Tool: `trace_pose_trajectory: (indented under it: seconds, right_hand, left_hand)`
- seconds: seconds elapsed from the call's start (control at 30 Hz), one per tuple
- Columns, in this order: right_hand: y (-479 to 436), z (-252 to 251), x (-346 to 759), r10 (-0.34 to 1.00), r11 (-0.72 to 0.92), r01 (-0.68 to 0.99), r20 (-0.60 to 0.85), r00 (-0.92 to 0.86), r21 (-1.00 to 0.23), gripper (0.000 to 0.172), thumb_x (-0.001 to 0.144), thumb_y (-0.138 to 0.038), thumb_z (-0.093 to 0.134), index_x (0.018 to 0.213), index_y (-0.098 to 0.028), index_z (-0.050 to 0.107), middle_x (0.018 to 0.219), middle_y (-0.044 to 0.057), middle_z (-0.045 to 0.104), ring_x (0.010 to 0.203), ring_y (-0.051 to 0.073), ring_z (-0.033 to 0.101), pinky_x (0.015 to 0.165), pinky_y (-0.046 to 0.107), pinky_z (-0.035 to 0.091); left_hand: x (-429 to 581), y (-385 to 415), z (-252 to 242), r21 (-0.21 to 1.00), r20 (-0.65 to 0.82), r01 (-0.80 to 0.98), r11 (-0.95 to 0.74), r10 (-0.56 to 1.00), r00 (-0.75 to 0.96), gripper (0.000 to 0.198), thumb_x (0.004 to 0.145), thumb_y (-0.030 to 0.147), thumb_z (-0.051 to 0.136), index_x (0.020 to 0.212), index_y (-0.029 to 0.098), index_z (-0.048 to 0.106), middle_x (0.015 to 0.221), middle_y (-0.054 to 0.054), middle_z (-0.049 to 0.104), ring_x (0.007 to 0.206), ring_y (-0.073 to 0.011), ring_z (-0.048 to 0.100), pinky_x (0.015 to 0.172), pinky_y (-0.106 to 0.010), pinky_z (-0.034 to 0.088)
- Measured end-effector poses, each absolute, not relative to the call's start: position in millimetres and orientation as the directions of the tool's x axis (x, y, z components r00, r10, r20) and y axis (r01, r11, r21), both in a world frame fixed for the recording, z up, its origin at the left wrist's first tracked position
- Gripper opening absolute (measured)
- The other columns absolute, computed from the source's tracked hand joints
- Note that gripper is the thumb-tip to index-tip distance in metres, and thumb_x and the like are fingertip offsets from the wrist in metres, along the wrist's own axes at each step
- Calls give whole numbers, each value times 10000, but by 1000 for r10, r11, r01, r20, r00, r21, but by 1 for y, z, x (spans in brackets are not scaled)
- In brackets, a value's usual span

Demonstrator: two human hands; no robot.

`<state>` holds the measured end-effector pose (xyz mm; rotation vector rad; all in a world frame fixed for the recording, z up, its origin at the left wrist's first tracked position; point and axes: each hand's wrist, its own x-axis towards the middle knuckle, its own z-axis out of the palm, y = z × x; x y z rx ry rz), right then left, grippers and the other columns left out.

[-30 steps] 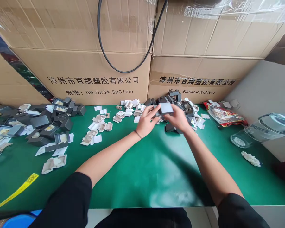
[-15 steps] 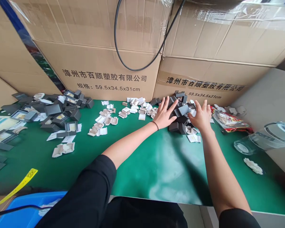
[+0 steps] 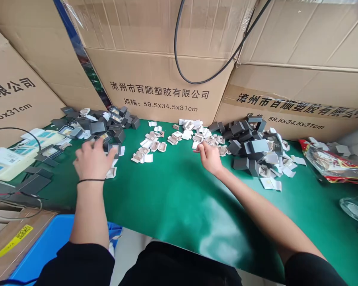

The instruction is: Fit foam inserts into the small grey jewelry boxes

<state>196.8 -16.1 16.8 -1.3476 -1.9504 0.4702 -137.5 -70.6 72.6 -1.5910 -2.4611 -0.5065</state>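
Observation:
My left hand (image 3: 92,159) is over the near edge of the left heap of small dark grey boxes (image 3: 98,127), fingers apart and thumb out to the right. Whether its fingertips touch a box is hidden behind the hand. My right hand (image 3: 209,157) is closed, its fingers curled in, above the green tabletop and at the near side of the small white paper inserts (image 3: 197,137). I see nothing held in it. To its right lies a second heap of dark grey boxes (image 3: 258,146), mixed with white pieces.
Large cardboard cartons (image 3: 161,67) wall off the back, with a black cable (image 3: 193,82) hanging before them. A white power strip (image 3: 26,149) lies at left, a blue bin (image 3: 44,250) below. At right are a red plastic packet (image 3: 331,163) and a clear container (image 3: 356,208).
My left hand has moved from the right heap across to the left heap. My right hand has left the right heap, moved left and curled its fingers. The view has turned left.

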Motion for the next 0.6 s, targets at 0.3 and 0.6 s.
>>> trace_pose_trajectory:
  seconds: [0.3,0.6]
  right_hand:
    - [-20,-19,187,928,371,893,138,-346,-254,329,958,-359,304,859,-180,562,717,85,654,645,195,597,542,250,289]
    - [-20,-28,200,831,552,713,215,-513,-432,261,954,-289,332,888,-212,572,848,30,657,804,166,591,685,236,385]
  left_hand:
    - [-119,-37,5,150,4,987,-56,998,56,589,886,463,306,1425,228,316,1525,-126,174,1239,-454,379,985,-685,219]
    - [-187,-6,41,295,638,955,-23,749,-179,484,892,463,367,1287,230,522,1471,-23,353,1385,-292,227,1106,-427,259]
